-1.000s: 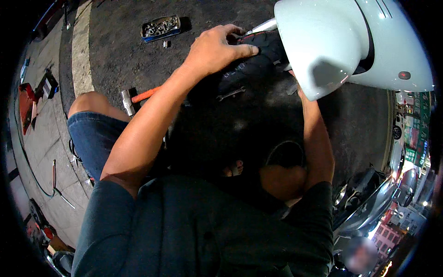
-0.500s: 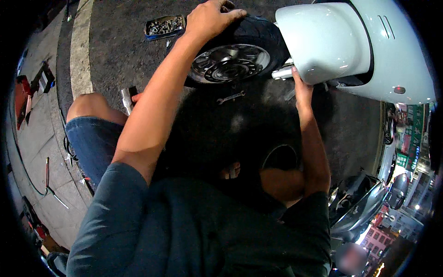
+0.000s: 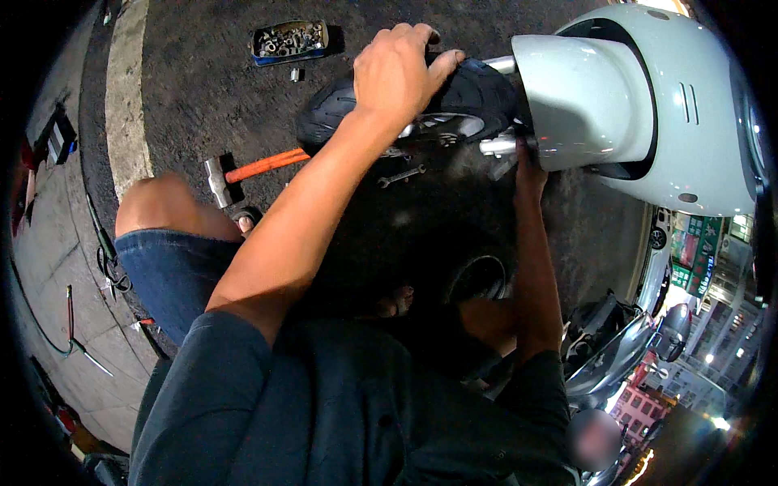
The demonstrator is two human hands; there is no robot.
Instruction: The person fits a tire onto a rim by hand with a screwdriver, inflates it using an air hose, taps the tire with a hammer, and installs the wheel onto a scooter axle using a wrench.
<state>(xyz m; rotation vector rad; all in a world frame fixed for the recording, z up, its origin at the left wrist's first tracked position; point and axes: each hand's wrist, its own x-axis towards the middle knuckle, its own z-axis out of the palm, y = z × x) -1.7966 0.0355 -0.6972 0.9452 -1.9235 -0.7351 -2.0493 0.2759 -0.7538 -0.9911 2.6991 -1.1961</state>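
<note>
A black-tyred wheel [image 3: 478, 89] stands between two silver fork legs, its spoked rim mostly hidden beneath my left forearm. My left hand [image 3: 397, 73] is closed over the top of the tyre, thumb apart from the fingers. Under a pale green front fender [image 3: 575, 101], my right hand [image 3: 531, 166] grips around the near fork leg [image 3: 497, 146]; shade hides most of its fingers. The far fork leg [image 3: 501, 65] shows beyond the tyre. Below the wheel lies an open-ended wrench [image 3: 401, 176] on the asphalt.
A hammer [image 3: 267, 166] with an orange handle lies left of the wheel, near my knee. Beyond it are a tray of nuts and sockets [image 3: 289, 42] and a loose metal piece [image 3: 296, 75]. A round black tyre-like object [image 3: 480, 279] sits by my right leg.
The wheel has tipped so its rim faces me less, and it has shifted right toward the fork. My left hand moved with it. The view has shifted, revealing the hammer's handle.
</note>
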